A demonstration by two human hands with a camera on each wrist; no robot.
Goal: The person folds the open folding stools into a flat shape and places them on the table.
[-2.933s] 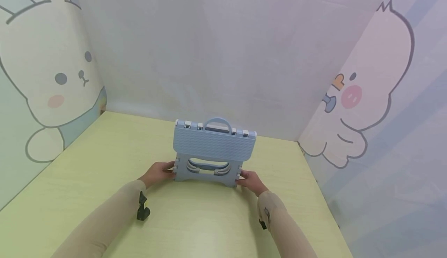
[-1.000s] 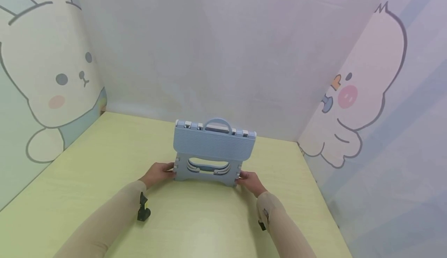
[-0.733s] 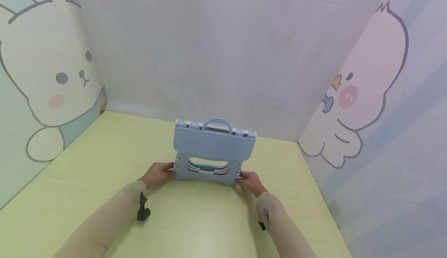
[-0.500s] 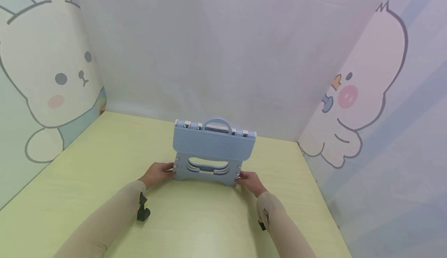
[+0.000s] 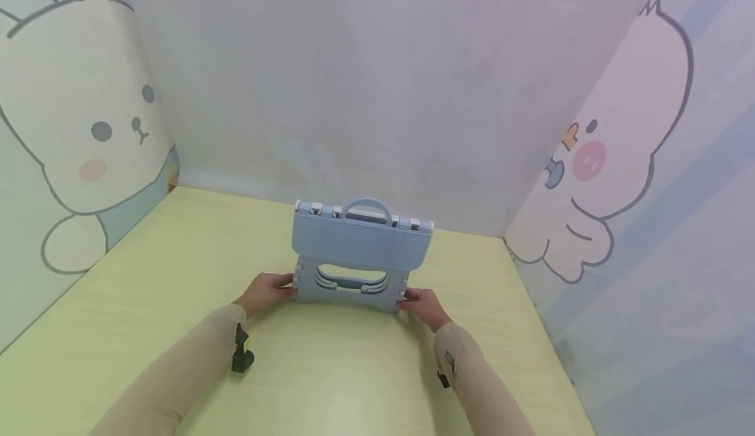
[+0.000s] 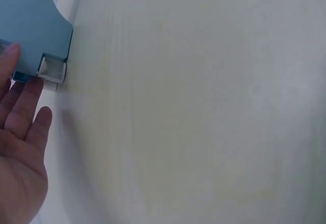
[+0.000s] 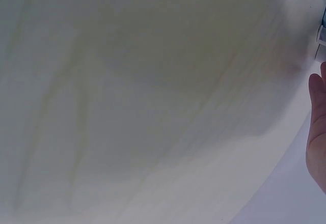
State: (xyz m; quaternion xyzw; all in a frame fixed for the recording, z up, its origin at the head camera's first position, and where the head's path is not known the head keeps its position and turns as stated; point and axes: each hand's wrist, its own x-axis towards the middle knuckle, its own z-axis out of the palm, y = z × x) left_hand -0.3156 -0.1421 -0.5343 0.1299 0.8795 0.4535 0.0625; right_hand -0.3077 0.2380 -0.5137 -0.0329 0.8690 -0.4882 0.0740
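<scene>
Head view: the stool (image 5: 360,242) stands on the table (image 5: 330,370), its handle (image 5: 368,200) uppermost, in front of the backdrop (image 5: 366,82). The left hand (image 5: 263,294) grips its left edge low down, the right hand (image 5: 427,309) its right edge — thumb and fingers close in on both sides. Left wrist view: the left fingers (image 6: 24,109) touch the stool's side, by a pale block (image 6: 52,70). Right wrist view: a cropped right hand, just below a sliver of stool; its grip cannot be told there.

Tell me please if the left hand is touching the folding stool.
Touching: in the left wrist view, the left hand grips the blue folding stool at its edge, without gap.
</scene>
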